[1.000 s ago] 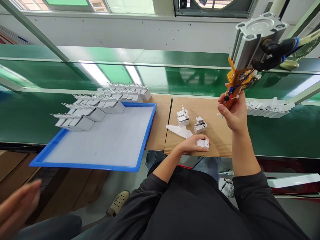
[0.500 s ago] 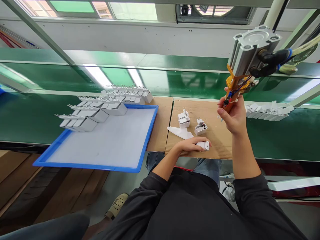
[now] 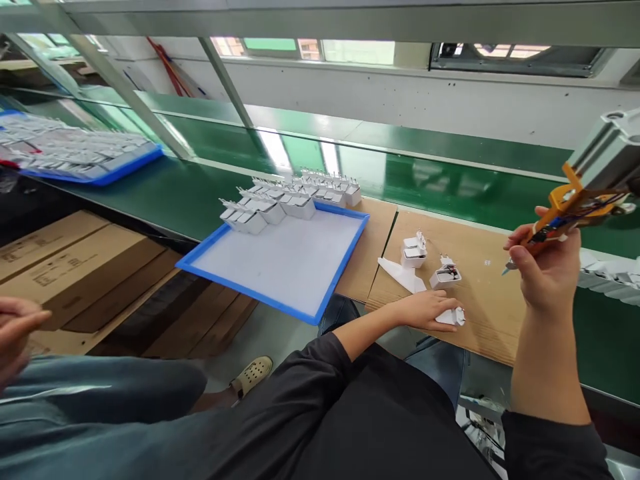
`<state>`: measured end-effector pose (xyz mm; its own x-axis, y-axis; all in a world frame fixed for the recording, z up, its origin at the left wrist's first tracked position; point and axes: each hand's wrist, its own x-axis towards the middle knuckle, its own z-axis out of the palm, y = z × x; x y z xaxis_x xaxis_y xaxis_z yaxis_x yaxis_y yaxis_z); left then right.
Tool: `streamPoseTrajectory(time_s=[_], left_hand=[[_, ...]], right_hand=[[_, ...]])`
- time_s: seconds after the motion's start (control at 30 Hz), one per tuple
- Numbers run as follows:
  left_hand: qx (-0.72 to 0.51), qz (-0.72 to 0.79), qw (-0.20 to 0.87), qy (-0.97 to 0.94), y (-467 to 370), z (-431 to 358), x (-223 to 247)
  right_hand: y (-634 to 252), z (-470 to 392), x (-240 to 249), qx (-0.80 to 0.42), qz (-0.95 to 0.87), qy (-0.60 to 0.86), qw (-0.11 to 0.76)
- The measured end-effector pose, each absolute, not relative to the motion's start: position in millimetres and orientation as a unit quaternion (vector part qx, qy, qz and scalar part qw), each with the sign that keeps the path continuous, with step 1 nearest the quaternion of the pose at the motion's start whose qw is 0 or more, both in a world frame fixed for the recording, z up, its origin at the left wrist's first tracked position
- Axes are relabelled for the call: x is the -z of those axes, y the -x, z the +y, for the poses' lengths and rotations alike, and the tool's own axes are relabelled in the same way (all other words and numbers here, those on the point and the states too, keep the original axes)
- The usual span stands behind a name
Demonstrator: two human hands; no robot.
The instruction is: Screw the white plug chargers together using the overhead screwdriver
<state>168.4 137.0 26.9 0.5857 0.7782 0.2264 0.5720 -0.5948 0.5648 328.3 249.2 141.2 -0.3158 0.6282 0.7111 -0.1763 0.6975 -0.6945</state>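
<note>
My left hand (image 3: 425, 311) rests at the front of the cardboard sheet (image 3: 480, 267), its fingers closed round a small white plug piece (image 3: 453, 316). Raised at the right, my right hand (image 3: 550, 267) grips an orange-bodied pneumatic dispensing tool (image 3: 555, 213) with a thin tip pointing down to the left. Beyond my left hand stand two white adapter housings: one open housing (image 3: 446, 275) shows wires inside, while the other housing (image 3: 414, 252) has a pronged plug piece on top. A white paper scrap (image 3: 403, 275) lies beside them.
A blue-rimmed tray (image 3: 250, 291) at the left bears rows of white adapters (image 3: 295, 200) along its far side. Another loaded tray (image 3: 95, 175) sits farther left. More white housings (image 3: 610, 275) line the right. A co-worker's hand (image 3: 20, 333) shows at the left edge.
The view has turned left, bringing the second tray and a co-worker's hand into sight. Both my hands keep their holds, left on the plug piece and right on the dispensing tool.
</note>
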Motion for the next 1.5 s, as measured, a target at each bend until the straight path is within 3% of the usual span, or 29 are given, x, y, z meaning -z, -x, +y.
streamPoseTrajectory(time_s=[0.13, 0.3, 0.5, 0.67, 1.03, 1.3, 1.4, 1.5], left_hand=[[-0.308, 0.428, 0.185, -0.829, -161, 109, -55], [-0.429, 0.604, 0.085, -0.666, -79, 66, -99], [-0.322, 0.815, -0.005, -0.481, 69, 88, -76], [-0.238, 0.886, -0.022, -0.396, 131, 120, -46], [-0.177, 0.885, -0.132, -0.410, 133, 147, -31], [-0.228, 0.879, -0.181, -0.378, 143, 126, -28], [-0.280, 0.854, -0.197, -0.391, 118, 133, -43], [-0.300, 0.781, -0.162, -0.524, 57, 141, -63]], right_hand=[[-328, 248, -144, -0.357, -0.719, 0.166, 0.573], [-325, 248, -149, -0.367, -0.720, 0.169, 0.564], [-320, 251, -150, -0.364, -0.725, 0.166, 0.561], [-321, 253, -146, -0.371, -0.716, 0.181, 0.563], [-330, 250, -140, -0.367, -0.724, 0.222, 0.541], [-342, 244, -135, -0.356, -0.749, 0.244, 0.502], [-344, 243, -136, -0.351, -0.756, 0.244, 0.496], [-345, 244, -138, -0.345, -0.764, 0.240, 0.489]])
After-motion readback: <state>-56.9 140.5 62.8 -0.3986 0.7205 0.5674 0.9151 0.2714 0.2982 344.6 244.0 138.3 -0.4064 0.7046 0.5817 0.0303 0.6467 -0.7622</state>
